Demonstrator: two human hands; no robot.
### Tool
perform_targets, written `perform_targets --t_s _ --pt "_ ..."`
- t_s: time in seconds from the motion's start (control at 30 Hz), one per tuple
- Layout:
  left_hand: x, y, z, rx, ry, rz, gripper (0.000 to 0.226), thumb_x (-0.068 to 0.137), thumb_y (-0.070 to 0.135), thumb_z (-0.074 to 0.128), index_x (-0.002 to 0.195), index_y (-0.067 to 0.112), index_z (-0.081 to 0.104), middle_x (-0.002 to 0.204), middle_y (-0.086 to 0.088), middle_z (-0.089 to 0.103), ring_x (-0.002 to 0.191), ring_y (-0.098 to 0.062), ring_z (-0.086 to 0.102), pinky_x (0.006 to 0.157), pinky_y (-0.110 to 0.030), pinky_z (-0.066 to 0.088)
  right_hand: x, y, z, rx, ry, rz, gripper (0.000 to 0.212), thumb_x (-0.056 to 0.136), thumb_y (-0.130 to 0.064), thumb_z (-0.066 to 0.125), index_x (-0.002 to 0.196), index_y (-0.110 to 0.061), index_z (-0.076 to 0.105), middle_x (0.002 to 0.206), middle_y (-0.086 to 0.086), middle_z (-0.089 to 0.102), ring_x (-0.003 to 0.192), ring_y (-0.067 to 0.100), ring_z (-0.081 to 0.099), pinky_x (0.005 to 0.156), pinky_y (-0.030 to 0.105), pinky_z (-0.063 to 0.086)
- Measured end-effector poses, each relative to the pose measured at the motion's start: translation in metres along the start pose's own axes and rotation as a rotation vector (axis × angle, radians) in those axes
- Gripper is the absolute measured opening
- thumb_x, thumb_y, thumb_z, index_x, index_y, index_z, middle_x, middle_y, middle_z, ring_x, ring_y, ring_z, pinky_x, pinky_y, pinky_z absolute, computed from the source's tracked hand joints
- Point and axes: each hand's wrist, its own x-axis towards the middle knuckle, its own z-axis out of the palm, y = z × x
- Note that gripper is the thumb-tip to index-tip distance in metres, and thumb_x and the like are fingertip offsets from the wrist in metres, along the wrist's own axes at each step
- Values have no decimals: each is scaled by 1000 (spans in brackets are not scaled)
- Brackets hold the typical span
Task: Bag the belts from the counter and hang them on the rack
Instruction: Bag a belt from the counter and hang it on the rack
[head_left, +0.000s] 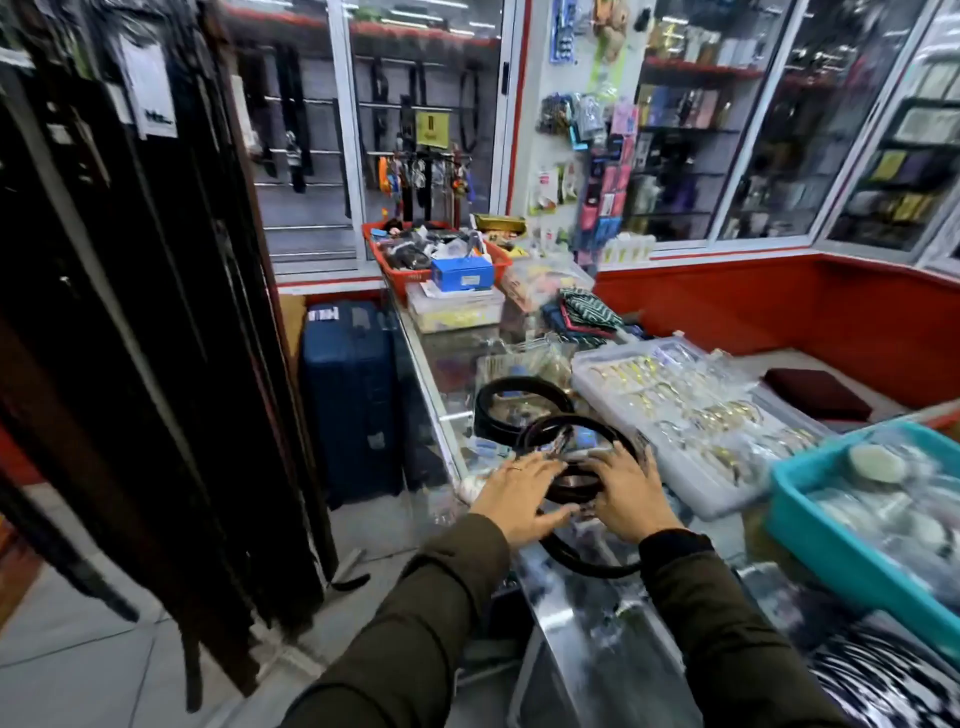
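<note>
Two dark olive sleeves (441, 613) reach forward from the bottom of the view, ending in the left hand (519, 493) and the right hand (631, 493), both laid palm down over a coiled black belt (569, 457) on the glass desk (457, 395). The fingers (545, 467) are spread and flat, open rather than clamped, apparently pressing the coil together so it stays round enough to slip into a bag. Just beyond the fingertips a second coiled belt (522, 408) waits, and below the wrists a loose black loop (587, 564) curls toward the desk edge. No bag shows clearly; the blur hides whether any plastic lies under the palms. To the right of the fingers sit a clear tray of small gilt items (691, 415) and a teal bin (852, 561). Far to the left of the fingers, long dark belts hang from the rack (130, 312). Glass cabinets and a blue suitcase (350, 395) crowd this narrow shop.
</note>
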Motion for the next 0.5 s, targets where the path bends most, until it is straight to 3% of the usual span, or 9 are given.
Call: perform_targets --t_s 0.13,0.33,0.5 --pt "11 16 13 164 -65 -15 67 95 60 50 149 20 44 145 -6 55 136 -28 46 113 -43 32 -7 10 3 -79 -132 -60 56 91 -17 53 145 -32 47 150 -1 50 153 19 28 123 59 -8" --pt "22 21 20 312 -18 -74 42 99 36 52 135 15 54 134 -9 58 129 -32 50 111 -44 31 -6 10 1 -74 -74 -87 47 94 -13 49 135 -32 58 134 1 62 139 24 45 125 51 4" --pt "18 15 17 322 57 -69 34 101 33 49 129 15 55 128 -8 60 123 -31 54 105 -43 34 -2 9 -12 -103 -14 -123 36 98 -22 54 128 -37 66 127 -3 70 132 20 52 125 43 13"
